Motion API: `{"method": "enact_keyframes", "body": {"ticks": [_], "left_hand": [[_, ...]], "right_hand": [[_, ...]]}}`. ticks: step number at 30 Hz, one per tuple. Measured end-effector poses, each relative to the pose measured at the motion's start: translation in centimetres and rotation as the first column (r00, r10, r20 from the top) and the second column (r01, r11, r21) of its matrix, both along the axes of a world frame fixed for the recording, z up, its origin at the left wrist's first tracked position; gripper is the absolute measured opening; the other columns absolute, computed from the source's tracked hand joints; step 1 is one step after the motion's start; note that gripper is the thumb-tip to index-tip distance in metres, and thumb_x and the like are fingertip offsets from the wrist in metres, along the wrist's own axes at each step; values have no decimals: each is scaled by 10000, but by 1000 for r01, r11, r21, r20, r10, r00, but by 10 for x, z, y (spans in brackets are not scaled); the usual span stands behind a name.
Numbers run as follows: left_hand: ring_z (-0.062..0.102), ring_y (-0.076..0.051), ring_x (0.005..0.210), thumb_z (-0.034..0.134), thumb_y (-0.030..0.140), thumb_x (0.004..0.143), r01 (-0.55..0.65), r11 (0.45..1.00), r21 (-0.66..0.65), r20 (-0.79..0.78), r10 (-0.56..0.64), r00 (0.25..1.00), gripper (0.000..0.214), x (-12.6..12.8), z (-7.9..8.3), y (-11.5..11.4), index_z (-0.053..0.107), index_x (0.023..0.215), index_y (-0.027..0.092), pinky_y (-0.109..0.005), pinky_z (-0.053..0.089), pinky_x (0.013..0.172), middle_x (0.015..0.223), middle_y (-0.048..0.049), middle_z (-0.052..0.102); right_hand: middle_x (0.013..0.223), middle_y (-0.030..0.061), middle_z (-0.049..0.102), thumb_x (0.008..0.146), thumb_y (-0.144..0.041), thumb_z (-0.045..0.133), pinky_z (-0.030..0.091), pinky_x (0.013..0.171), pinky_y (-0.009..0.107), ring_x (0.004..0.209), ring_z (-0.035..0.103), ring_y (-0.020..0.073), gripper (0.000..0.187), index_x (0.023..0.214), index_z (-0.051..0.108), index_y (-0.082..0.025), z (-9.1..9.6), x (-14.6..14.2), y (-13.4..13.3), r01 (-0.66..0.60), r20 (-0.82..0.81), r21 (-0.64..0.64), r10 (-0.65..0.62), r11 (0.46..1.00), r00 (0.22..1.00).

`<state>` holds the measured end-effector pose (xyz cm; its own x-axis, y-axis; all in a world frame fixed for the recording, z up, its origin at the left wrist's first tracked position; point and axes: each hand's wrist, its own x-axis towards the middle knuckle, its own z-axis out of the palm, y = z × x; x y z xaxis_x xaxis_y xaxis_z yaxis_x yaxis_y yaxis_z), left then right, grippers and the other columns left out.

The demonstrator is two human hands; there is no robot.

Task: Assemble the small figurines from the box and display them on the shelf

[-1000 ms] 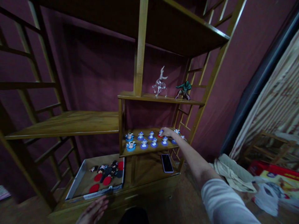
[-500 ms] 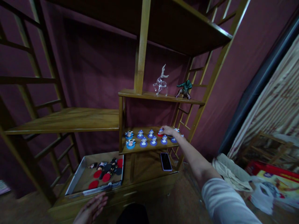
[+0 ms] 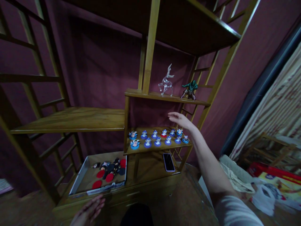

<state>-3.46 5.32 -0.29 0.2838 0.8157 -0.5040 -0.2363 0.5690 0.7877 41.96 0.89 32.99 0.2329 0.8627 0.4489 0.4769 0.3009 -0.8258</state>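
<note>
Left hand point(image 3: 88, 212) shows at the bottom edge, palm down with the fingers stretched out loosely, holding nothing. It sits at the front edge of the low wooden cabinet point(image 3: 147, 168), though whether it touches the wood cannot be told. Just beyond it on the cabinet top lies the shallow grey-rimmed tray point(image 3: 78, 175), holding flat red round discs point(image 3: 105, 177) and small dark figurines point(image 3: 110, 165). Further right stands the small wooden shelf point(image 3: 155, 150), carrying two rows of small pale figurines on blue round bases point(image 3: 148, 142). In the back row among them is the small figurine on a red round base point(image 3: 164, 133). Below the shelf a black smartphone point(image 3: 168, 162) lies flat on the cabinet. On the upper wooden ledge point(image 3: 141, 93) stands a clear glass deer point(image 3: 166, 82). Right hand point(image 3: 180, 120) hovers in the air over the right part of the rows, open and empty, fingers extended leftward. The red-based figurine stands below and slightly left of its fingertips, apart from them. A dark green crouching figure point(image 3: 190, 89) stands at the ledge's right.
</note>
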Motion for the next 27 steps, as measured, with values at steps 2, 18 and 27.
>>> {"method": "enact_keyframes", "body": {"ticks": [2, 18, 27], "left_hand": [[598, -248, 968, 688, 143, 583, -52, 998, -43, -42, 50, 998, 376, -3, -2, 4, 601, 948, 149, -296, 505, 801, 921, -100, 679], [588, -68, 530, 450, -29, 745, -554, 832, -38, 262, 543, 798, 202, -6, 39, 113, 557, 867, 92, -135, 467, 490, 643, -32, 600], [600, -75, 618, 477, 6, 764, -505, 856, -113, 366, 508, 780, 181, -41, 35, 151, 551, 891, 111, -140, 470, 507, 758, -48, 604]], "right_hand": [[1003, 57, 643, 693, -317, 633, 447, 834, 330, 901, 587, 152, 318, 985, 607, -195, -4, -28, -32, -49, -114, 83, 58, 995, 992], [834, 9, 653, 762, -273, 502, 457, 748, 317, 788, 592, 163, 172, 856, 635, -218, -316, -266, 110, -162, -70, -379, 147, 911, 987], [1170, 62, 534, 712, -127, 521, 300, 978, 357, 1159, 409, 227, 389, 1087, 543, -226, -369, -297, 195, 94, 498, -419, 141, 903, 856]]}}
